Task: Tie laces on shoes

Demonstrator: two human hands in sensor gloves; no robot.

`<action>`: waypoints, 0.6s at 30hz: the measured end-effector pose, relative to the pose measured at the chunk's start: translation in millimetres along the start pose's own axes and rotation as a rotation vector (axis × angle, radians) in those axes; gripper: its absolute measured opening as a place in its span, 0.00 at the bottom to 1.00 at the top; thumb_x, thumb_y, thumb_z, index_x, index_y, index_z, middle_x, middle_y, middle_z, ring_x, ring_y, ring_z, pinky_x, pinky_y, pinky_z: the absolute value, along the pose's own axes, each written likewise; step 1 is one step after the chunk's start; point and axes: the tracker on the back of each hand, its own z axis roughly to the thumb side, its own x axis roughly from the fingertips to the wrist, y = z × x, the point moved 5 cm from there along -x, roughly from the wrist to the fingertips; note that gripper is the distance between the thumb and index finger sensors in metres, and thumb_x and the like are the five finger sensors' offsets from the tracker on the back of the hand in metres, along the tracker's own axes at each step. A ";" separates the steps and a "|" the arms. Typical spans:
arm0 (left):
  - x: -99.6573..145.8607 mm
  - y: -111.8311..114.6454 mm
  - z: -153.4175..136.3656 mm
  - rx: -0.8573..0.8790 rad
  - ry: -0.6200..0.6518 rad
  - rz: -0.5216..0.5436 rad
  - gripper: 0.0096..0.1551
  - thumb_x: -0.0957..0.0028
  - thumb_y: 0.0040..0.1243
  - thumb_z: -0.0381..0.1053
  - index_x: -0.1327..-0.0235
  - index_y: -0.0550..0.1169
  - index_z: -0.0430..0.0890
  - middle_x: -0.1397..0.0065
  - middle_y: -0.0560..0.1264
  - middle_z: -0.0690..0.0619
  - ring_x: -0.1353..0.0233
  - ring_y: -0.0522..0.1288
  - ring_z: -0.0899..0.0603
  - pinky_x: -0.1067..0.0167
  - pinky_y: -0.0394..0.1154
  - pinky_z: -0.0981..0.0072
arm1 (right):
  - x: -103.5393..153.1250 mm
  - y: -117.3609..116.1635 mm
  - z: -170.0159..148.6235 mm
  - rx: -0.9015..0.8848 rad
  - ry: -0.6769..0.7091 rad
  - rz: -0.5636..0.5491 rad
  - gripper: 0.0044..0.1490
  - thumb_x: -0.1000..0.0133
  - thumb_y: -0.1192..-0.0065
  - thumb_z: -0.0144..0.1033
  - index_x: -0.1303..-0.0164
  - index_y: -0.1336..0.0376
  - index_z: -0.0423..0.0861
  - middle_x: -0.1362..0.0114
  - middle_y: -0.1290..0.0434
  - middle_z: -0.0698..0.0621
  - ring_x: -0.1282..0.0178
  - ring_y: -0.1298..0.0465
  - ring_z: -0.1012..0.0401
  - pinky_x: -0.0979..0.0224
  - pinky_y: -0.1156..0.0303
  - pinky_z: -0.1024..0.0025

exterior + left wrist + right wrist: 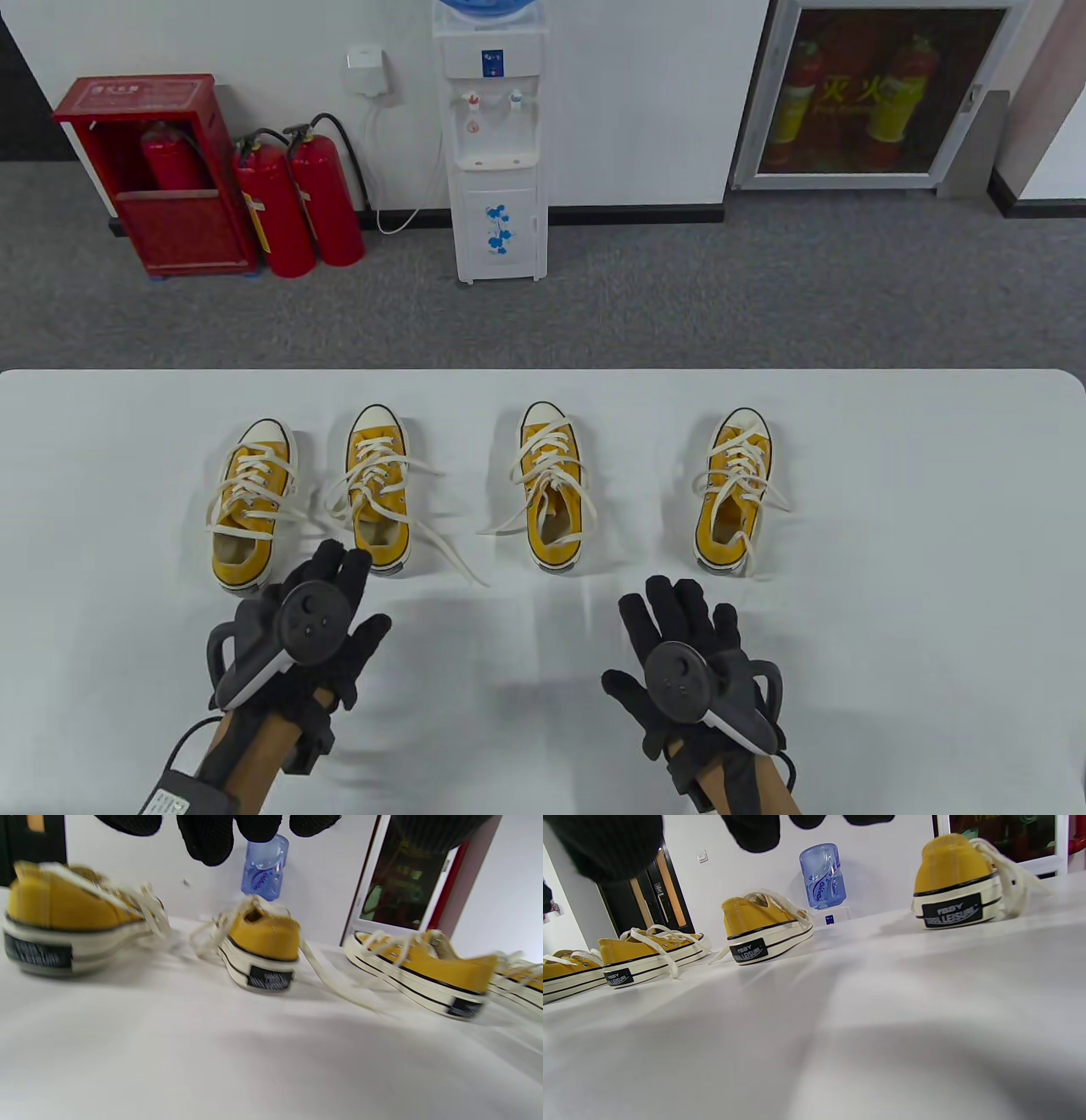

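From the table view, four yellow canvas shoes with cream rubber soles and toe caps stand in a row on the white table, toes pointing away from you: the first shoe far left, the second shoe just beside it, the third shoe in the middle, the fourth shoe to the right. Flat cream laces trail loose from the second shoe across the cloth-like surface. Your left hand, in a black knit glove, hovers near the heels of the first two shoes, fingers straight and spread, gripping nothing. Your right hand lies below the third and fourth shoes, fingers likewise extended and empty. In the left wrist view, blurred, black fingertips hang over rounded heels with dark label patches. In the right wrist view, the shoe heels show black patches with pale lettering, and a blue water bottle stands behind.
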 end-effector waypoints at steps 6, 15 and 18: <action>-38.6 -27.3 -3.8 -0.031 -0.095 0.018 0.46 0.50 0.54 0.68 0.18 0.57 0.56 0.12 0.57 0.45 0.23 0.74 0.36 0.29 0.67 0.35 | -0.9 0.1 -4.4 -0.025 -0.017 0.004 0.56 0.54 0.44 0.68 0.18 0.54 0.55 0.13 0.64 0.52 0.11 0.59 0.41 0.20 0.64 0.28; -96.8 -13.3 -22.5 -0.028 -0.253 -0.004 0.44 0.51 0.59 0.67 0.20 0.62 0.58 0.15 0.64 0.47 0.34 0.81 0.40 0.36 0.74 0.41 | -1.9 0.4 -8.7 -0.032 -0.036 0.015 0.56 0.54 0.43 0.68 0.18 0.54 0.55 0.13 0.64 0.51 0.11 0.59 0.41 0.20 0.64 0.28; -109.8 -2.3 -28.3 -0.084 -0.275 -0.011 0.44 0.52 0.61 0.67 0.22 0.64 0.58 0.17 0.67 0.48 0.38 0.84 0.42 0.40 0.77 0.45 | -1.0 4.4 -9.1 -0.027 -0.040 -0.004 0.55 0.54 0.43 0.68 0.18 0.53 0.55 0.12 0.64 0.52 0.11 0.58 0.41 0.20 0.63 0.28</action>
